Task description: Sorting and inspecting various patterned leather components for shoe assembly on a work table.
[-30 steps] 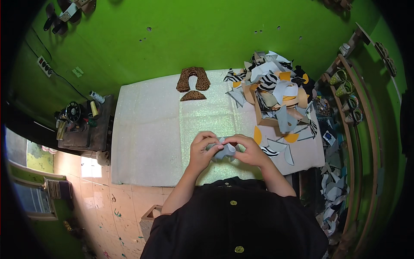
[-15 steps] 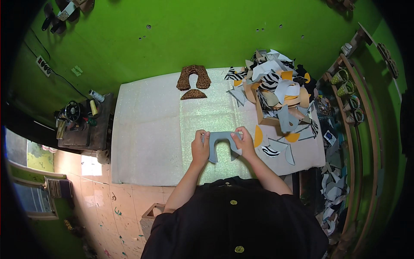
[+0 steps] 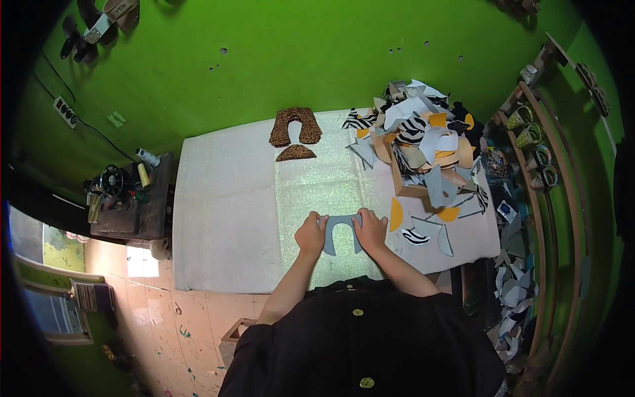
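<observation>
A grey arch-shaped cut piece [image 3: 342, 219] is held over the near middle of the table, its two legs pointing toward me. My left hand [image 3: 311, 235] grips its left side, thumb on top and fingers curled at the edge. On the right side my right hand [image 3: 371, 231] has the same kind of hold. Farther back lie a leopard-print arch-shaped piece [image 3: 281, 128] and, just in front of it, a leopard-print half-moon piece [image 3: 296, 153].
A box [image 3: 410, 190] heaped with scraps stands at the table's right. Around it lie a yellow half-round piece [image 3: 396, 214] and several grey and zebra-print offcuts. A sewing machine [image 3: 114, 180] is at the left, and a wooden rack [image 3: 537, 218] stands on the right.
Both hands have brought the grey piece slightly toward me and flattened it, with its legs now more even. The view has shifted a little.
</observation>
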A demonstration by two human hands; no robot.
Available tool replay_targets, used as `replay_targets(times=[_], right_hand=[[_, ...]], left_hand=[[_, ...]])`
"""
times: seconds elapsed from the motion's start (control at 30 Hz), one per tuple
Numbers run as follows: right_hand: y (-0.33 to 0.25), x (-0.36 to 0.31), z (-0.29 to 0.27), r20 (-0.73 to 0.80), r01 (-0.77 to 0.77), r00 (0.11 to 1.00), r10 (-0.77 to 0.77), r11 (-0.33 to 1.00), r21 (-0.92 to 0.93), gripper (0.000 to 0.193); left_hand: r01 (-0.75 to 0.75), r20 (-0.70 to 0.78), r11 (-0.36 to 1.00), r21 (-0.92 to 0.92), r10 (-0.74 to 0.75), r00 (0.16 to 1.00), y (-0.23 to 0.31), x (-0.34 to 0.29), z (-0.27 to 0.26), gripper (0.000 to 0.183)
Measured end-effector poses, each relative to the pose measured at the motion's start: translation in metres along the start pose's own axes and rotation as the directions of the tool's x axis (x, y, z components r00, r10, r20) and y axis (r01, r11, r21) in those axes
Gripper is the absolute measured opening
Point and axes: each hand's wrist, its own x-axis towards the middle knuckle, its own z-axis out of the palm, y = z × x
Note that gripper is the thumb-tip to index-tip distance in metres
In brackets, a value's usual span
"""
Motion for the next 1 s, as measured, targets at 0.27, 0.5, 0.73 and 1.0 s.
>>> replay_targets(times=[0.27, 0.5, 0.73, 1.0], right_hand=[[0.003, -0.016, -0.029, -0.235, 0.04, 0.969, -0.081, 0.984, -0.172, 0.048], [0.027, 0.024, -0.118, -0.583, -0.358, 0.796, 0.16, 0.902, -0.242, 0.056], [0.059, 0.021, -0.158, -0.526, -0.311, 0.84, 0.131, 0.911, -0.27, 0.012], [-0.03, 0.013, -0.158, -0.056, -0.184, 0.931, 0.362, 0.595, 0.782, 0.006]], left_hand=[[-0.417, -0.032, 0.909, -0.013, 0.416, 0.909, -0.003, -0.011, -0.006, 0.044], [-0.455, 0.233, 0.873, 0.176, 0.412, 0.881, -0.009, -0.024, 0.007, 0.057], [-0.523, -0.066, 0.852, -0.04, 0.52, 0.852, 0.048, -0.029, -0.035, 0.044], [-0.579, 0.078, 0.719, -0.384, 0.651, 0.755, 0.113, -0.043, -0.071, 0.059]])
